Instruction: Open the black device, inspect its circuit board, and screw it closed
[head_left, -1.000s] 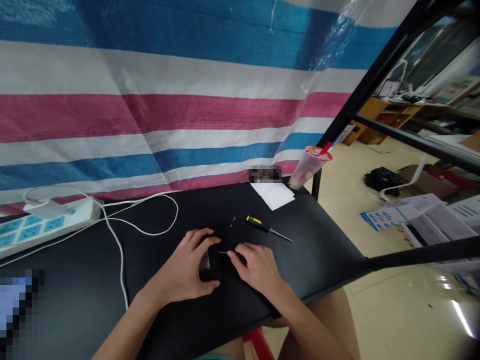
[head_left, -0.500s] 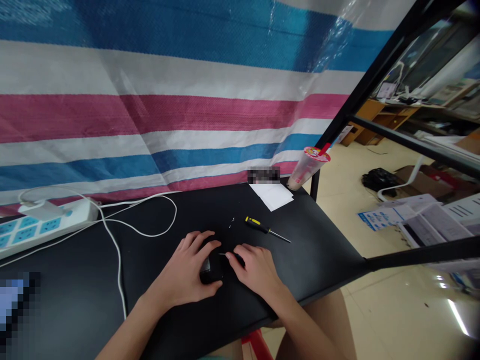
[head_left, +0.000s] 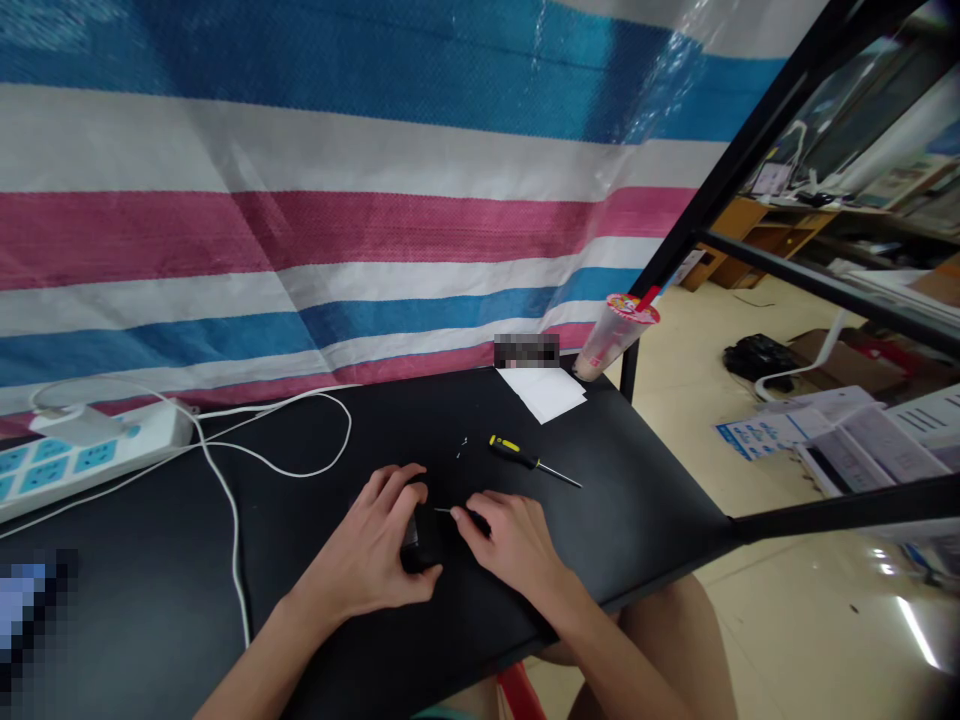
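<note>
From the head camera, two bare hands are at work on a black table (head_left: 645,480). The left hand (head_left: 367,540) is curled, and its fingers wrap over a small dark device (head_left: 420,540), holding it down on the table. The device is mostly hidden by the fingers, so it is hard to tell just what it is. The right hand (head_left: 510,545) is just beside it. Its thumb and first fingers are pinched close on a small black screwdriver (head_left: 476,519). The thin metal tip of this tool points left at the device, very near it or touching it.

A yellow and black screwdriver (head_left: 517,455) lies on the table past the hands, with its thin shaft pointing right. Tiny bits of metal (head_left: 461,448) lie just left of it. Farther back is a white paper (head_left: 541,393), and a clear plastic cup (head_left: 615,335) with a pink top leans at the table's far corner. On the left sits a white power strip (head_left: 82,450) with blue parts, and a white cable (head_left: 225,500) loops over the table. A big striped sheet (head_left: 337,230) of blue, white and pink hangs behind. On the right, papers (head_left: 862,450) lie on the tile floor (head_left: 810,620).
</note>
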